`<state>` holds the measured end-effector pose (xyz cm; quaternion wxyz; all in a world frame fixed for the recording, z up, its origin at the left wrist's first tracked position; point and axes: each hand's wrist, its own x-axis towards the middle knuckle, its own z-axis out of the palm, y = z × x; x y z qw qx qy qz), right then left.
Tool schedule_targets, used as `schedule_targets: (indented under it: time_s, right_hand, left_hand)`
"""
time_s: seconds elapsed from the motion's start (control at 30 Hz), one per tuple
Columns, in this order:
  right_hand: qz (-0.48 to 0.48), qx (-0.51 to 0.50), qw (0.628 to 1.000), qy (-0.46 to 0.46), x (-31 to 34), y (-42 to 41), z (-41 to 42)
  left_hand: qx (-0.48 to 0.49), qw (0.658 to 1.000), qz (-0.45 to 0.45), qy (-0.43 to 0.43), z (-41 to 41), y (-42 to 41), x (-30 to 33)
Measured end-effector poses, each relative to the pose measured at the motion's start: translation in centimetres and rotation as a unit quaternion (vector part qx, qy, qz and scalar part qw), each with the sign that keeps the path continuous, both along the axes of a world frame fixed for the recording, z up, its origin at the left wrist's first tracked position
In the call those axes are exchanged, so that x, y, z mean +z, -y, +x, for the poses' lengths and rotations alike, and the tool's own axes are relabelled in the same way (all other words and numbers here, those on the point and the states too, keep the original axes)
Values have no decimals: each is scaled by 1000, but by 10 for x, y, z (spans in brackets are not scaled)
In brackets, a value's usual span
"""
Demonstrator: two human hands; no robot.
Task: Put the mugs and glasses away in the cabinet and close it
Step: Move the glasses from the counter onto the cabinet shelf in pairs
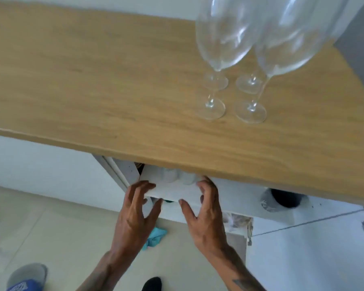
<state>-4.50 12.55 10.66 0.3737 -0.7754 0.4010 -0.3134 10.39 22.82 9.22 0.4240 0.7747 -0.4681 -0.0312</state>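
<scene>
Several clear wine glasses [250,111] stand on the wooden countertop [105,85] at the right, their bowls looming close to the camera. Below the counter edge the white cabinet shelf [174,192] shows, with pale mugs or glasses [177,176] on it, mostly hidden by the counter. My left hand [137,213] has its fingers spread over the shelf's front edge, holding nothing. My right hand [206,211] is beside it, with fingers apart and their tips reaching toward the pale mugs. A dark mug [286,198] with a grey pattern lies further right on the shelf.
The white cabinet door [307,248] hangs open at the lower right, its hinge near my right wrist. A teal cloth [155,238] lies on the tiled floor between my arms. A grey and blue slipper [27,276] is at the bottom left.
</scene>
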Motion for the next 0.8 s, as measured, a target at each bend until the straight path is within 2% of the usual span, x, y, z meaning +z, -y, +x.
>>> schedule_targets:
  time_s: [0.13,0.23,0.33,0.43,0.53,0.67,0.8]
  right_hand:
    - [13,-5,997,77,59,-44,-34]
    - [25,-20,990,139,110,-38,-54]
    - [-77,-62,980,174,169,4,-66]
    - [-127,-87,971,183,216,56,-68]
    - [-99,-100,976,166,237,101,-58]
    - [-47,-68,989,123,246,139,-36]
    - [-40,-59,990,123,231,156,-14]
  left_hand:
    - [5,996,-88,14,-24,-21,68]
    - [24,989,-141,25,-34,-2,129]
    - [10,980,-197,36,-35,36,187]
    - [-3,971,-230,-61,-33,84,228]
    - [-13,969,-214,-125,-22,127,242]
    - [-62,973,-172,-143,-1,170,249]
    - [-101,963,-179,-172,11,188,244]
